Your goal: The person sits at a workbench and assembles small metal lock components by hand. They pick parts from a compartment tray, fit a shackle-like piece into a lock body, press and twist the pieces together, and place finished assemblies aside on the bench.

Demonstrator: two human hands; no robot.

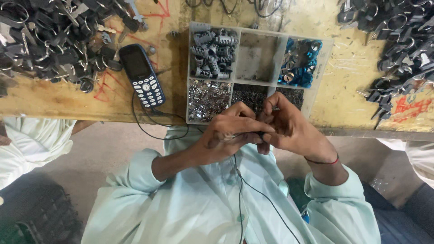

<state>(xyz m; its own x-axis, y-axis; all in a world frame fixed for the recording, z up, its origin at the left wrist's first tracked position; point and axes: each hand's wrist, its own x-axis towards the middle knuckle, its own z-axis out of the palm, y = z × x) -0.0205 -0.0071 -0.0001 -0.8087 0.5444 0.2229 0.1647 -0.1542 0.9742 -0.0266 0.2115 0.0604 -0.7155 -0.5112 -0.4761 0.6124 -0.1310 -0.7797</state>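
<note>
My left hand (228, 131) and my right hand (289, 129) meet in front of my chest, just below the near edge of a white compartment tray (235, 81). Together their fingers pinch a small dark part (261, 134) between them; most of it is hidden by the fingers. My right fingertips also hold a tiny metal piece (274, 107). The tray holds grey cylinders (213, 52), blue round parts (300, 63), shiny metal bits (209, 98) and dark small bits (247, 94); one compartment is empty.
A dark push-button phone (141, 74) lies on the yellow worktable (348, 77), its cable (153, 129) hanging over the edge. Piles of black keys with rings lie at the left (49, 38) and right (398, 45). Other people's sleeves (31, 140) flank me.
</note>
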